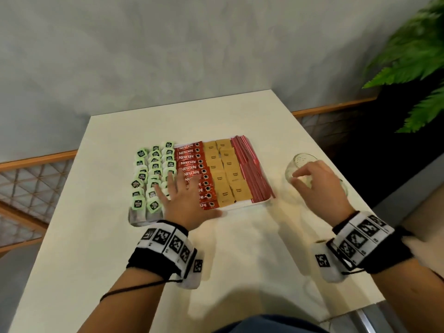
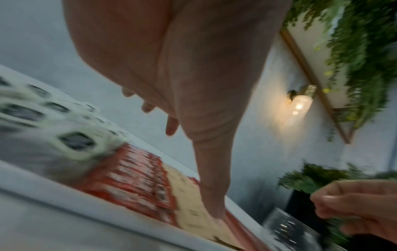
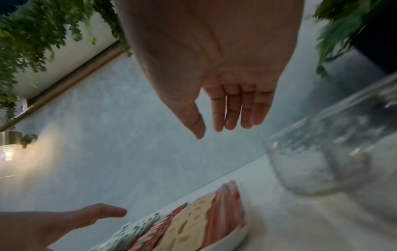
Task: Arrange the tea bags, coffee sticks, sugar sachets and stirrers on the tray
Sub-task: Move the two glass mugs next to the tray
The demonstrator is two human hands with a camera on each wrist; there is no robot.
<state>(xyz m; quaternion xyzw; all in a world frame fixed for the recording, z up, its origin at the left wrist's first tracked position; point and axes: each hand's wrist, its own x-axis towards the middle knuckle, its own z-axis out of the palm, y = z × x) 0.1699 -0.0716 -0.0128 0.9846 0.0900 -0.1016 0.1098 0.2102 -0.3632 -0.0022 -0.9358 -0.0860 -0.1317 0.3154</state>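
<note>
A white tray [image 1: 240, 205] on the cream table holds rows of green-tagged tea bags [image 1: 149, 169], red coffee sticks [image 1: 192, 162], brown sugar sachets [image 1: 225, 169] and red stirrers [image 1: 249, 164]. My left hand [image 1: 187, 198] lies flat with spread fingers over the near tea bags and coffee sticks, and its thumb [image 2: 214, 195] reaches toward the tray's front edge. It holds nothing. My right hand [image 1: 312, 181] hovers over a clear glass [image 1: 300, 162] to the right of the tray. In the right wrist view the right hand [image 3: 214, 118] is relaxed, apart from the glass [image 3: 322, 152].
The glass stands close to the table's right edge [image 1: 355, 188]. A green plant [image 1: 413, 68] hangs past that edge, above a dark gap. A grey wall [image 1: 168, 56] rises behind the table. Bare tabletop [image 1: 240, 260] lies between the tray and me.
</note>
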